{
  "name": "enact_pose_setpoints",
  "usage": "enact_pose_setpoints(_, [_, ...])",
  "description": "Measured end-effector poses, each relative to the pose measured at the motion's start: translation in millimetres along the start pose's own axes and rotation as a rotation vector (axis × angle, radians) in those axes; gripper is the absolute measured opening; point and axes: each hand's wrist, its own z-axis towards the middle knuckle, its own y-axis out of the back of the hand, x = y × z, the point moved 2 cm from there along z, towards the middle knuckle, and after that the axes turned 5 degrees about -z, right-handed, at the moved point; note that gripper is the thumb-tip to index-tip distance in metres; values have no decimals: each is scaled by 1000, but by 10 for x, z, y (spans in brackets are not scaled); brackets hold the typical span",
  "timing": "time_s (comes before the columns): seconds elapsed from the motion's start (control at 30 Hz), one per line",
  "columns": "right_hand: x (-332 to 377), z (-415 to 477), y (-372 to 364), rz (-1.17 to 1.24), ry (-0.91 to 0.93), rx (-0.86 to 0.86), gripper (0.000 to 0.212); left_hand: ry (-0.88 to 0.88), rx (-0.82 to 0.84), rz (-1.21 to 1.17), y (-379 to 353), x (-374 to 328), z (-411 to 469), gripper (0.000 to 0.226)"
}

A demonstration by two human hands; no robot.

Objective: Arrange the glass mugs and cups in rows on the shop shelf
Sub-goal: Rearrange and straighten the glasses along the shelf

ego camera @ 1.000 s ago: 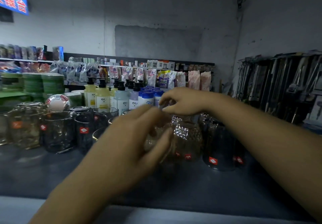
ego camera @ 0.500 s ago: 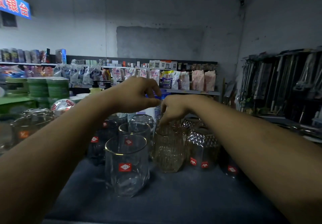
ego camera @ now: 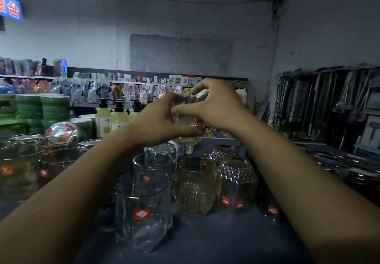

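A textured amber glass cup [ego camera: 188, 128] is held up in the air above the shelf, gripped from both sides. My left hand [ego camera: 158, 123] clasps its left side and my right hand [ego camera: 213, 105] holds its rim and right side. Below, on the dark shelf [ego camera: 205, 241], a clear glass [ego camera: 144, 208] with a red label stands nearest, with another clear glass [ego camera: 153, 166] behind it. Beside them stand a ribbed amber cup [ego camera: 195, 187] and a diamond-cut glass [ego camera: 237, 183]. Much of the held cup is hidden by my fingers.
More glass mugs [ego camera: 20, 167] crowd the shelf's left side. Pump bottles [ego camera: 103, 117] and green stacked lids [ego camera: 53, 107] stand behind. A dark glass [ego camera: 271, 208] sits partly behind my right forearm. Hanging tools [ego camera: 329, 103] fill the right wall.
Both hands have risen from the rims of the standing glasses, lifting a textured amber cup up off the shelf. The view has moved closer to the glasses.
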Motion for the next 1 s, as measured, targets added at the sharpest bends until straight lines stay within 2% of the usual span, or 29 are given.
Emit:
enact_pose_setpoints(0.07, [-14,-90,-85,220,-17,16,52,1,-36,-21,1,22,-51,78])
enact_pose_setpoints(0.17, [-131,-162,-124,683,-125,55,31,64,-90,-157,64,136,-116,73])
enact_pose_setpoints(0.2, [-186,-157,-125,733,-161,45,29,87,-105,-189,94,170,-133,73])
enact_pose_setpoints(0.3, [-324,-156,-182,755,-285,82,30,132,-128,-351,147,198,-172,70])
enact_pose_setpoints(0.4, [-346,-192,-306,973,-385,278,39,132,-185,-536,155,182,-201,77])
enact_pose_setpoints(0.5, [-279,-234,-353,1265,-362,409,42,95,-211,-612,128,156,-205,80])
enact_pose_setpoints(0.6, [-244,-243,-351,1400,-286,349,39,92,-179,-624,78,125,-207,77])
enact_pose_setpoints(0.67, [-281,-227,-336,1268,-255,235,38,118,-119,-578,46,133,-211,74])
enact_pose_setpoints(0.73, [-348,-197,-278,920,-225,95,47,162,-22,-450,24,194,-210,77])
enact_pose_setpoints(0.8, [-373,-175,-174,507,-160,5,65,183,73,-249,12,274,-205,78])
enact_pose_setpoints(0.9, [-391,-48,-56,149,-94,49,85,158,117,17,28,412,-179,66])
enact_pose_setpoints(1.0, [-427,157,-57,-55,-86,140,73,112,170,180,26,497,-144,42])
